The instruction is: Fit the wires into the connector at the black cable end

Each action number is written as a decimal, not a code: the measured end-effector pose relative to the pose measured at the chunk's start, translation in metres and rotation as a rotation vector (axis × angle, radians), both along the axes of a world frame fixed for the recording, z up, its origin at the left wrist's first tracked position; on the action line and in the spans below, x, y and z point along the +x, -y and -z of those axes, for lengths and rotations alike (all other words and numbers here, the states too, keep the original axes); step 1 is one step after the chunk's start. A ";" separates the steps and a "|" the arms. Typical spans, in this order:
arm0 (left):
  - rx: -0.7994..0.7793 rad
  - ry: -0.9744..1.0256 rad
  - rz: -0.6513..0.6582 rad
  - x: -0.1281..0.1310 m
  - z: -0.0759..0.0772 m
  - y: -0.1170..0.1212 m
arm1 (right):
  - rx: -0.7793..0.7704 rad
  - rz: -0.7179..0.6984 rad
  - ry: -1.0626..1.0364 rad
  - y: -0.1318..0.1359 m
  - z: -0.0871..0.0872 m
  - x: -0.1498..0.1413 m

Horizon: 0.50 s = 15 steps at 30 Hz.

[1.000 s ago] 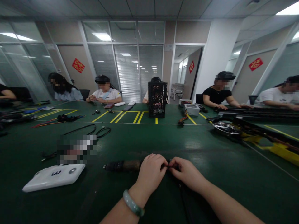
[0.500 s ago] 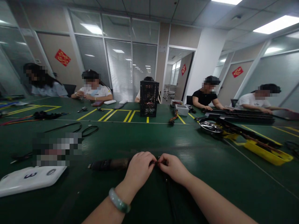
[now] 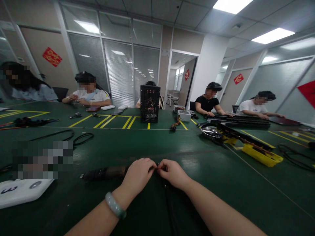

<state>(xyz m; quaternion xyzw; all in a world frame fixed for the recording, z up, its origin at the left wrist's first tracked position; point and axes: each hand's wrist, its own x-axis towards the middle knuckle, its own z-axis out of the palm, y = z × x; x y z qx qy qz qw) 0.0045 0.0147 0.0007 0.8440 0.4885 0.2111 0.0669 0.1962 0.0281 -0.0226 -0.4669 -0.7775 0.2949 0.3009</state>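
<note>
A dark electric screwdriver [image 3: 104,173] lies on the green table, its metal tip pointing left. My left hand [image 3: 139,174] covers its back end, with thumb and fingers pinched together. Fingertip to fingertip with it is my right hand [image 3: 173,173], also closed in a pinch. Whatever sits between the fingertips is too small and hidden to make out. A black cable [image 3: 169,209] runs from beneath my right hand down toward the table's near edge.
A black computer case [image 3: 150,105] stands across the table, with a power supply [image 3: 184,115] to its right. A silver round dish [image 3: 211,132] and a yellow bin [image 3: 262,154] sit at right. At left lies a white numbered panel [image 3: 24,193]. Several people sit opposite.
The view has turned slightly right, so everything appears shifted left. Both hands keep their pinched pose behind the screwdriver, with hardly any other motion.
</note>
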 end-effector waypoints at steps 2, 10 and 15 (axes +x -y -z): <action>0.030 0.012 -0.011 -0.001 0.003 0.000 | 0.005 0.001 0.001 0.000 0.000 0.000; 0.010 -0.012 0.023 -0.009 0.009 -0.005 | 0.015 0.001 0.036 -0.003 0.004 -0.004; 0.048 -0.022 0.057 -0.010 0.012 -0.010 | 0.006 -0.010 0.037 -0.006 0.003 -0.004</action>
